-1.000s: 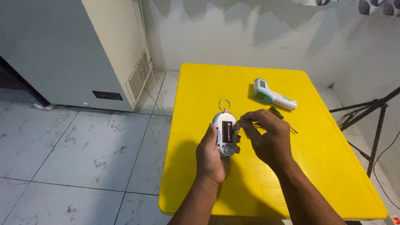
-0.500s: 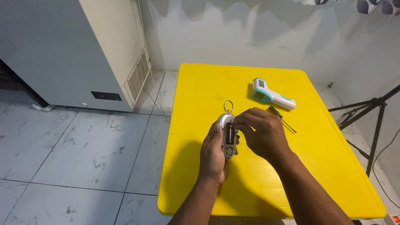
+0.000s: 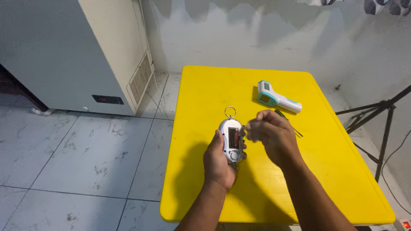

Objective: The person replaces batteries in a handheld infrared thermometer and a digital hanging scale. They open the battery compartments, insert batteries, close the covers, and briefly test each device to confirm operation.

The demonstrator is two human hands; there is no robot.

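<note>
Grey-veined white floor tiles (image 3: pixel 85 149) fill the left half of the frame, with a pale cabinet with a vent grille (image 3: pixel 85 51) at the upper left and a yellow table (image 3: pixel 342 171) occupying the centre and right. Over the table's near left portion, the left hand (image 3: pixel 218 162) is closed around a silver oval handheld device (image 3: pixel 231 141), held upright with its open rear compartment facing up and a metal ring (image 3: pixel 230 112) at its top end. The right hand (image 3: pixel 269 134) sits just beside the device on its right, fingers curled and pinched together; motion blur prevents telling what it grips. Behind it lies a green-handled screwdriver (image 3: pixel 287 121), partly hidden. A white and teal infrared thermometer (image 3: pixel 276 97) rests toward the table's far side. A black tripod (image 3: pixel 381 124) stands at the right edge.
</note>
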